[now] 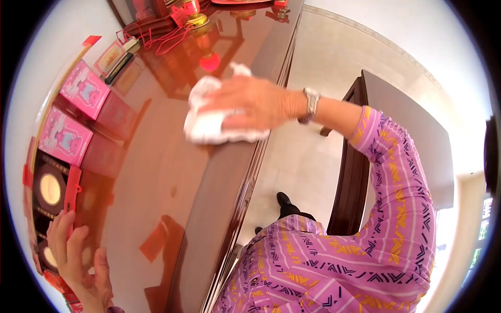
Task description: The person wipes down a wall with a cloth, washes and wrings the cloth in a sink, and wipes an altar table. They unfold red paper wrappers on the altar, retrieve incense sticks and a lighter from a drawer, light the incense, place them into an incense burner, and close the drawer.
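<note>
My right hand (250, 103) lies over a white cloth (201, 122), pressing it on the glossy brown tabletop (172, 161) near its right edge. The fingers are slightly blurred and wrap partly round the cloth. At the lower left, my left hand (78, 258) has its fingers apart and holds nothing. It is in front of a dark box with a round gold window (50, 188), close to the box's red edge. I cannot tell whether the fingertips touch it.
Pink boxes (85, 89) stand along the wall on the left. Red cords (162, 41) and a gold-based lamp (197, 20) are at the far end. A dark wooden bench (347, 177) stands across the tiled floor (279, 167) to the right.
</note>
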The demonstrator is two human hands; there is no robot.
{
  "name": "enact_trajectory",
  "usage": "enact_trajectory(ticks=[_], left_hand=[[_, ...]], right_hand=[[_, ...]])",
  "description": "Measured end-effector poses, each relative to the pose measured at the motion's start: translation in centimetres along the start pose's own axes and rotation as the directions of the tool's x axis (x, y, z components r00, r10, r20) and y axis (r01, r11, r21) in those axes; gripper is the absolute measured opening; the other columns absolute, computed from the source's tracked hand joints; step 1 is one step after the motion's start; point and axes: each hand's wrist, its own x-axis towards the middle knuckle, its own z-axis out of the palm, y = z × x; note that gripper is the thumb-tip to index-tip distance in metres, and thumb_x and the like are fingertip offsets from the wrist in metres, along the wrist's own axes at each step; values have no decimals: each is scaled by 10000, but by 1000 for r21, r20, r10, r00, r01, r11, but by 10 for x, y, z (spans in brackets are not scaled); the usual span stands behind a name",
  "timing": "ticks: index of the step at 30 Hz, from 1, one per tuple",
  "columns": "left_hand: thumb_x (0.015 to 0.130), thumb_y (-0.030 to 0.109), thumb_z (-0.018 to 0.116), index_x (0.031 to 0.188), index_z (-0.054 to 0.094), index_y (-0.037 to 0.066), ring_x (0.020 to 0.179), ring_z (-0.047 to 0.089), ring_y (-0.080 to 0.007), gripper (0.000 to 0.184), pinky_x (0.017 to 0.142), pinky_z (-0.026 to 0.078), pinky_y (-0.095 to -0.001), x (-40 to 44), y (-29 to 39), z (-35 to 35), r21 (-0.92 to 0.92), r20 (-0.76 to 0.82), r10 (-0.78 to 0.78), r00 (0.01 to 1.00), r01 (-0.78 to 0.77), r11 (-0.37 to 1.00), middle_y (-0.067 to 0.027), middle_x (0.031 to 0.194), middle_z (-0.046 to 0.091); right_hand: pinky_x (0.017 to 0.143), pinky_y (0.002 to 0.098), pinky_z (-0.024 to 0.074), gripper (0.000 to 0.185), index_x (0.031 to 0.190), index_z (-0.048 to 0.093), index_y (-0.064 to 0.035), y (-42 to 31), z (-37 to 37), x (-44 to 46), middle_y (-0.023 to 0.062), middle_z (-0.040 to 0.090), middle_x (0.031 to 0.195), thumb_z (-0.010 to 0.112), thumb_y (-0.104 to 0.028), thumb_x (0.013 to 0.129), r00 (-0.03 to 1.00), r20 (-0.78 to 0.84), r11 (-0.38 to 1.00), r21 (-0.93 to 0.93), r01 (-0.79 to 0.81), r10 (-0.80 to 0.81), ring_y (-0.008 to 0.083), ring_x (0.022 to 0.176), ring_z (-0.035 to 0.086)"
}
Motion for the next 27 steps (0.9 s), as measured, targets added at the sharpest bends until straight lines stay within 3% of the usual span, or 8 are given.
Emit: enact_trajectory(ticks=[4,7,10,17,21,23,25,27], left_hand=[[807,286,601,1075,541,-10,1214,391,-370,404,1006,303,-450,46,24,21,35,146,-28,989,23,999,-174,1234,494],[792,457,602,1129,529,9,1224,378,-376,566,1033,254,-481,63,32,46,19,247,-87,965,85,996,-172,1236,493],[676,641,605,1186,501,24,1211,385,-388,808,1047,187,-551,75,47,75,95,350,-151,924,125,988,-178,1203,496],[651,673,594,1241,474,48,1249,362,-365,868,1069,145,-538,107,82,87,162,469,-266,842,214,963,-148,1271,477],[650,660,604,1239,475,56,1242,369,-366,853,1069,132,-551,113,93,81,153,505,-339,793,305,940,-148,1273,474],[651,654,607,1238,476,58,1239,372,-366,846,1067,129,-556,115,96,82,136,507,-343,791,319,938,-148,1274,474],[653,648,615,1238,476,61,1239,371,-369,841,1060,135,-561,115,92,83,187,508,-318,801,258,948,-152,1267,479],[654,631,625,1221,482,57,1230,372,-378,819,1054,137,-575,121,85,90,178,470,-242,849,177,968,-168,1239,484]], right_hand=[[896,374,402,390,1201,565,-200,121,-45,-20,47,600,1144,437,-402,893,973,1,922,-321,-217,230,178,1053,557],[838,362,424,450,1226,539,-150,203,-63,-23,91,622,950,401,-413,888,870,9,866,-107,-489,492,227,947,573],[818,372,427,398,1106,566,-75,228,-76,5,135,605,928,386,-346,877,869,112,874,-122,-470,482,302,902,563],[868,444,439,411,1165,516,-43,415,-26,96,221,560,1121,365,-334,918,923,70,853,-413,-318,378,392,993,561],[706,435,495,296,984,556,-34,421,-20,98,195,540,1040,360,-244,913,972,160,774,-632,-34,173,357,863,599],[710,437,491,301,992,550,-33,411,-28,95,198,537,1045,347,-243,919,897,433,604,-740,295,93,365,871,597],[769,432,470,386,1103,519,-35,378,-33,78,244,582,1029,347,-328,921,951,211,843,-532,-82,226,372,934,580],[786,433,466,423,1192,488,-59,358,-37,57,250,599,1006,376,-351,907,968,169,894,-437,-95,185,380,944,573]])
